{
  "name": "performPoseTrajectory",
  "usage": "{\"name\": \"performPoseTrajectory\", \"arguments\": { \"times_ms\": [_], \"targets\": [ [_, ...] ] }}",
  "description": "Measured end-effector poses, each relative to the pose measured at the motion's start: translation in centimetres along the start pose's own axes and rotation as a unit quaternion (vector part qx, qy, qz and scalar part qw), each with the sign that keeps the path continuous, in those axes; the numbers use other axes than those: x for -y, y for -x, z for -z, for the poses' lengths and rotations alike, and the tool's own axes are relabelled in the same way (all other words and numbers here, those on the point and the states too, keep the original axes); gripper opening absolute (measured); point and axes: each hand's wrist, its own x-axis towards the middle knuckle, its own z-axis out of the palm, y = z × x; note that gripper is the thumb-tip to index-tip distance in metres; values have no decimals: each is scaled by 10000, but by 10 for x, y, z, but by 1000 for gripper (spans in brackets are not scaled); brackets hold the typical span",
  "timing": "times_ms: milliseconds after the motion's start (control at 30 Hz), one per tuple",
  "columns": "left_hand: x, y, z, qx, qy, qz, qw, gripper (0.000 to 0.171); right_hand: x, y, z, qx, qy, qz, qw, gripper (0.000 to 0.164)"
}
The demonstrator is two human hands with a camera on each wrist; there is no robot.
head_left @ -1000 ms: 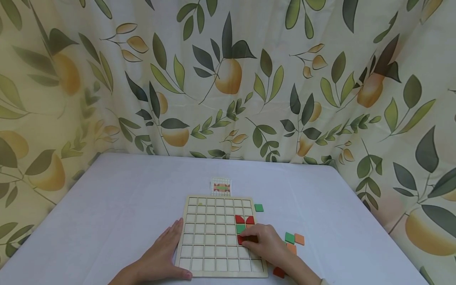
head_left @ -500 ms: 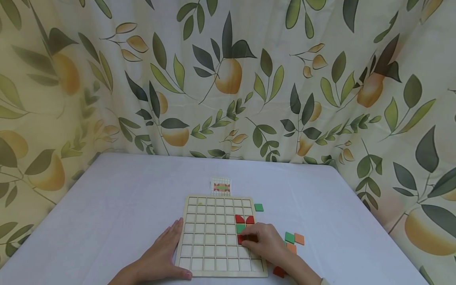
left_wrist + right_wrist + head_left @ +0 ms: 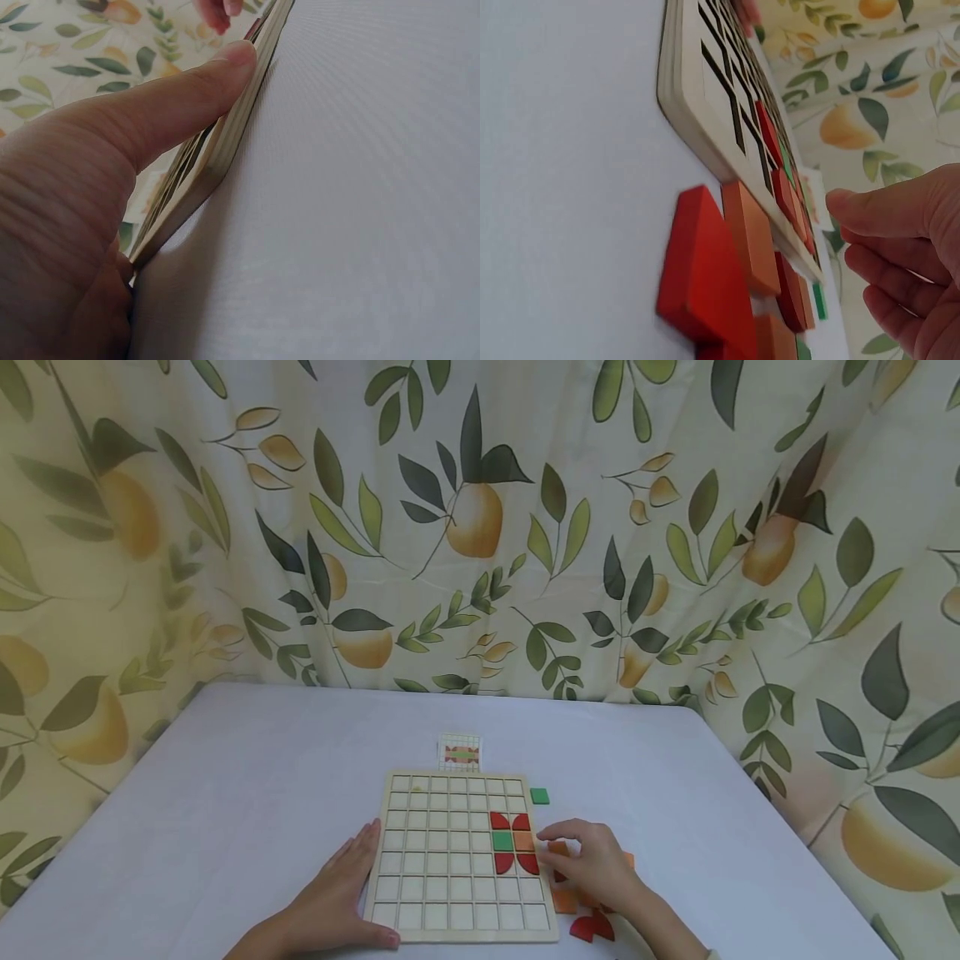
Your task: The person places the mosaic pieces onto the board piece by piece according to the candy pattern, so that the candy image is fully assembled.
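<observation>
A wooden grid board (image 3: 442,889) lies on the white table. My left hand (image 3: 330,893) rests at its lower left corner, fingers straight along the left side; in the left wrist view the thumb (image 3: 202,86) lies on the frame. Red quarter-round tiles (image 3: 503,863), a green square tile (image 3: 502,841) and an orange tile (image 3: 523,841) sit in cells at the board's right side. My right hand (image 3: 592,864) hovers just off the right edge, over loose tiles, holding nothing; its fingers are loosely bent in the right wrist view and partly hide those tiles.
A small pattern card (image 3: 459,753) lies behind the board. One green square (image 3: 539,796) is beside the upper right edge. Loose red tiles (image 3: 592,927) and orange tiles (image 3: 564,902) lie right of the board. A leaf-patterned curtain (image 3: 480,610) hangs behind the table.
My right hand has let go of a red tile in the board and moved right, over the loose tiles. Red tiles in the lower row now show. The left hand has stayed in place.
</observation>
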Motion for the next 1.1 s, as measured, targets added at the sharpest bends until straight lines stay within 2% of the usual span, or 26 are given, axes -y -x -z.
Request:
{"name": "performPoseTrajectory", "arguments": {
  "times_ms": [100,367,700,833,1100],
  "targets": [
    [0,0,0,-17,17,-7,10000,133,-4,2,4,-87,-10,-212,9997,18],
    [0,-1,0,48,41,-1,10000,132,-15,6,14,-217,-163,-1148,9930,18],
    [1,0,-1,12,53,-25,10000,133,-27,12,27,-317,-67,-1458,9888,22],
    [1,1,-1,-87,13,-119,9999,133,-31,16,33,-352,68,-1363,9900,24],
    [0,1,1,-13,32,-38,10000,133,-46,24,45,-418,100,-1307,9905,28]
  ]
}}
